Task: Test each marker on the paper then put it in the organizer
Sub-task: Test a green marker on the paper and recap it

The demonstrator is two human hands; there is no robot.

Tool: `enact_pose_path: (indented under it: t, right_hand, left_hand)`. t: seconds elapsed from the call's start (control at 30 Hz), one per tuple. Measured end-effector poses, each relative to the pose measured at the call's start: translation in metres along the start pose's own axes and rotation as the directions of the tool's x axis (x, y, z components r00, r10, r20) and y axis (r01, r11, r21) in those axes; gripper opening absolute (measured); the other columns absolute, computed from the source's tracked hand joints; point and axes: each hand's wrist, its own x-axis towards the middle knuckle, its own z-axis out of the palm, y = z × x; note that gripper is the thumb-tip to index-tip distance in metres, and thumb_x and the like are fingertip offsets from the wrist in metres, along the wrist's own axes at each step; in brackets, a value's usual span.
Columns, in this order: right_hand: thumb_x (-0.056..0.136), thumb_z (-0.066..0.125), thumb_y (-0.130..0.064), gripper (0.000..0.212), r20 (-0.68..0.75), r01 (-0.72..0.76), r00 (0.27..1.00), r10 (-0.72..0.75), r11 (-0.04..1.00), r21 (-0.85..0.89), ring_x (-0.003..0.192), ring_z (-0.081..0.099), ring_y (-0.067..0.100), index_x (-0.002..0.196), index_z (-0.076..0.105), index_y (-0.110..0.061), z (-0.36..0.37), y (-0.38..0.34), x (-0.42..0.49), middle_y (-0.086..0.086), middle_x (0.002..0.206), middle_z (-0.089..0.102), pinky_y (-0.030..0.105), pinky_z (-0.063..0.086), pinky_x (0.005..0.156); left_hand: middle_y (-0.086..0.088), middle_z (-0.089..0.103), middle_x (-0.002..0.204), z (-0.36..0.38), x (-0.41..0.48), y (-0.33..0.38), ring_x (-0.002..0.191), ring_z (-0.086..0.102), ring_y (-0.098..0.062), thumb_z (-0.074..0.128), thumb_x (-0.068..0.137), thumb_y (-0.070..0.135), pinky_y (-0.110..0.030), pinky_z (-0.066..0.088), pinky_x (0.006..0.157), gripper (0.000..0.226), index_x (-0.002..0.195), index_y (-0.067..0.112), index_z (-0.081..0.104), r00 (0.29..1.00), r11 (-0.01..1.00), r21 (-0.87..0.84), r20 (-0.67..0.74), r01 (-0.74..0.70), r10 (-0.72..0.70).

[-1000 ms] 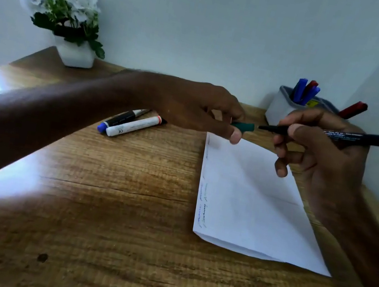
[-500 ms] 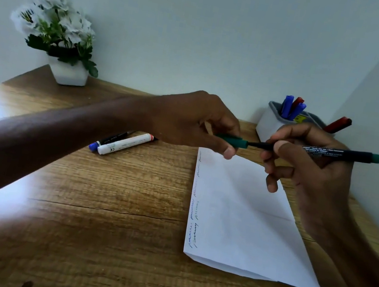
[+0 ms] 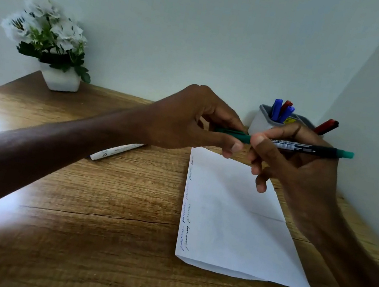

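At 10 o'clock a white marker waits, apparently untested; the left hand pinches the cap of the green marker, gripped by the right hand above the scribbled paper; the organizer at 1 o'clock holds several.

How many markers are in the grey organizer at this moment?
4. Left compartment: blue marker, blue marker, red marker. Right end: another red marker, leaning. More may be hidden.
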Motion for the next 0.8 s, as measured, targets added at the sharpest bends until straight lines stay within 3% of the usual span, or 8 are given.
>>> enact_pose_path:
  t: [0.1, 0.27, 0.33, 0.43, 0.53, 0.63, 0.73, 0.8]
  right_hand:
    - [0.088, 0.071, -0.020, 0.014, -0.030, -0.002, 1.000, 0.001, 0.999, -0.032, 0.053, 0.062, 0.018, 0.094, 0.070, -0.007, 0.001, 0.002, 0.000, 0.006, 0.074, 0.073, 0.029, 0.051, 0.040]
    - [0.086, 0.070, -0.031, 0.036, -0.063, -0.135, 0.988, 0.144, 0.981, 0.139, 0.060, 0.059, 0.019, 0.102, 0.073, 0.001, -0.005, 0.001, 0.003, 0.013, 0.078, 0.069, 0.027, 0.047, 0.042]
    - [0.086, 0.069, -0.037, 0.045, -0.004, -0.199, 0.979, 0.206, 0.952, 0.231, 0.067, 0.059, 0.023, 0.107, 0.074, 0.002, -0.008, 0.000, 0.004, 0.013, 0.083, 0.070, 0.029, 0.048, 0.045]
    - [0.091, 0.068, -0.023, 0.032, 0.025, -0.201, 0.979, 0.201, 0.954, 0.223, 0.074, 0.063, 0.024, 0.110, 0.073, 0.003, -0.009, -0.001, 0.004, 0.016, 0.088, 0.071, 0.030, 0.053, 0.048]
    - [0.086, 0.069, -0.020, 0.029, -0.015, -0.215, 0.975, 0.222, 0.958, 0.192, 0.073, 0.071, 0.022, 0.106, 0.073, 0.001, -0.013, -0.001, 0.004, 0.015, 0.087, 0.075, 0.027, 0.057, 0.050]
    - [0.085, 0.070, -0.018, 0.026, -0.017, -0.209, 0.977, 0.214, 0.967, 0.148, 0.071, 0.073, 0.021, 0.103, 0.074, 0.001, -0.018, 0.001, 0.004, 0.014, 0.087, 0.077, 0.026, 0.057, 0.052]
    - [0.087, 0.071, -0.016, 0.020, 0.001, -0.182, 0.983, 0.183, 0.979, 0.095, 0.068, 0.072, 0.019, 0.100, 0.075, -0.001, -0.019, 0.005, 0.003, 0.010, 0.084, 0.077, 0.025, 0.056, 0.054]
    - [0.086, 0.071, -0.016, 0.020, 0.011, -0.158, 0.987, 0.158, 0.985, 0.065, 0.067, 0.071, 0.018, 0.099, 0.075, -0.002, -0.019, 0.008, 0.002, 0.007, 0.081, 0.077, 0.025, 0.057, 0.055]
  left_hand:
    - [0.001, 0.080, 0.093, 0.008, 0.001, 0.004, 0.086, 0.076, -0.017, 0.073, 0.094, 0.022, -0.035, 0.060, 0.066, 0.023, 0.114, 0.010, 0.078, 0.998, 0.999, -0.022, -0.052, -0.032, 0.031]
    - [0.004, 0.080, 0.090, 0.012, 0.001, -0.001, 0.069, 0.068, 0.002, 0.077, 0.091, 0.021, -0.004, 0.039, 0.057, 0.020, 0.109, 0.011, 0.080, 0.987, 1.000, -0.017, -0.156, 0.022, -0.024]
    - [0.004, 0.080, 0.092, 0.008, 0.000, -0.004, 0.071, 0.068, 0.002, 0.078, 0.090, 0.022, -0.003, 0.039, 0.058, 0.020, 0.108, 0.013, 0.081, 0.983, 0.999, -0.019, -0.173, 0.051, -0.053]
    - [0.004, 0.081, 0.096, 0.003, -0.001, -0.006, 0.075, 0.072, 0.001, 0.079, 0.089, 0.023, -0.003, 0.041, 0.058, 0.022, 0.108, 0.014, 0.081, 0.981, 0.997, -0.029, -0.182, 0.068, -0.072]
    - [0.001, 0.081, 0.092, 0.003, -0.002, -0.005, 0.063, 0.066, 0.003, 0.077, 0.090, 0.024, -0.003, 0.037, 0.054, 0.019, 0.104, 0.012, 0.082, 0.984, 0.999, -0.011, -0.172, 0.045, -0.046]
    - [0.002, 0.081, 0.086, 0.005, -0.002, -0.005, 0.053, 0.060, -0.005, 0.075, 0.093, 0.025, -0.016, 0.035, 0.047, 0.017, 0.103, 0.013, 0.082, 0.987, 1.000, 0.007, -0.161, 0.024, -0.022]
    - [0.005, 0.081, 0.086, 0.005, -0.001, -0.008, 0.065, 0.070, -0.029, 0.076, 0.093, 0.026, -0.035, 0.048, 0.053, 0.017, 0.105, 0.015, 0.083, 0.989, 0.999, 0.037, -0.147, 0.016, -0.010]
    - [0.005, 0.080, 0.082, 0.005, -0.002, -0.010, 0.056, 0.062, -0.024, 0.075, 0.094, 0.025, -0.034, 0.043, 0.051, 0.016, 0.103, 0.015, 0.083, 0.993, 1.000, 0.023, -0.118, 0.021, -0.018]
